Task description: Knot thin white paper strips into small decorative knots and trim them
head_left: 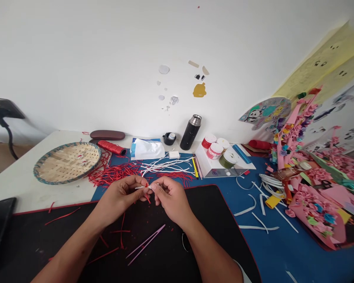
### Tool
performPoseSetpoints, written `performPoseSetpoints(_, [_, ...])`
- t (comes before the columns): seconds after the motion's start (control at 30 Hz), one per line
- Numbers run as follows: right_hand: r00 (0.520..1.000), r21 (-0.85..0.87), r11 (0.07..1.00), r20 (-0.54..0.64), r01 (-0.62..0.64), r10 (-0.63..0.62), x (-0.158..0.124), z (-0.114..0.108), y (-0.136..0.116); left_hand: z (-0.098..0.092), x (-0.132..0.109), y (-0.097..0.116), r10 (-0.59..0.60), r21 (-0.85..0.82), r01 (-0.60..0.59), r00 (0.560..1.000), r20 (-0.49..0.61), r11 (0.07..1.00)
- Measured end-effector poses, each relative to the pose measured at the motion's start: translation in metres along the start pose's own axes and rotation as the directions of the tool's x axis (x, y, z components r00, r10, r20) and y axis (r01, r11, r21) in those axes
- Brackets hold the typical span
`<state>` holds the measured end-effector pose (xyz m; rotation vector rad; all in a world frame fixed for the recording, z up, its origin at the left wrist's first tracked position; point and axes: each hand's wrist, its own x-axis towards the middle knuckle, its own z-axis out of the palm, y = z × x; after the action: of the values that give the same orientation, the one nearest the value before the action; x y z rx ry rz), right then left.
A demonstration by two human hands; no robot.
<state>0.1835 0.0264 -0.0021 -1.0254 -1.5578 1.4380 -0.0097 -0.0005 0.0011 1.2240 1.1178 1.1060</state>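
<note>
- A person bends two hands to fine work at a crowded desk (16, 181), a white strip (140, 188) pinched between the fingertips above a black mat (224, 220).
- The left hand (125, 194) grips the strip between thumb and fingers, a scrap of red (148, 197) showing just below its fingertips.
- The right hand (171, 199) meets it, thumb and forefinger closed on the strip's other end, the remaining fingers curled.
- Purple tweezers (158, 231) lie spread on the mat between the forearms, near loose red threads.
- Beyond the hands, a tangle of red strands (115, 175) and a bundle of white cords (156, 168) cover the desk, with a red spool (111, 148) just behind the strands and a woven basket (56, 162) to the left.
- An uncapped black flask (190, 133) stands near the wall (112, 70), left of a white stand (214, 171) bearing four ribbon rolls.
- Pink paper flowers (308, 204) crowd the far right, beside scattered white offcuts (244, 208) and a coiled cable (270, 186).
</note>
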Motion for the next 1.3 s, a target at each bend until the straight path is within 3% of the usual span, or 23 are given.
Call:
performPoseSetpoints(0.4, [1.0,0.002,1.0,-0.014,-0.012,0.012,0.0002,-0.0016,0.0001,0.0001,0.0004,0.0009,-0.014,-0.068,0.015,1.0,0.016,0.998])
performPoseSetpoints(0.73, [1.0,-0.016,1.0,-0.029,-0.004,0.003,0.0005,-0.0008,-0.0007,0.0016,0.0014,0.0024,0.008,0.0,-0.008,1.0,-0.022,1.0])
performPoseSetpoints(1.07, [0.998,-0.047,0.999,0.058,-0.027,0.029,0.0004,-0.0009,0.0049,-0.0007,0.0025,-0.0015,-0.009,-0.032,0.007,0.998,-0.059,0.999])
performPoseSetpoints(1.3, [0.998,-0.107,0.993,-0.016,0.055,-0.057,0.0002,-0.0035,0.0075,-0.0013,0.0011,0.0006,-0.048,-0.031,0.049,0.998,0.033,0.998])
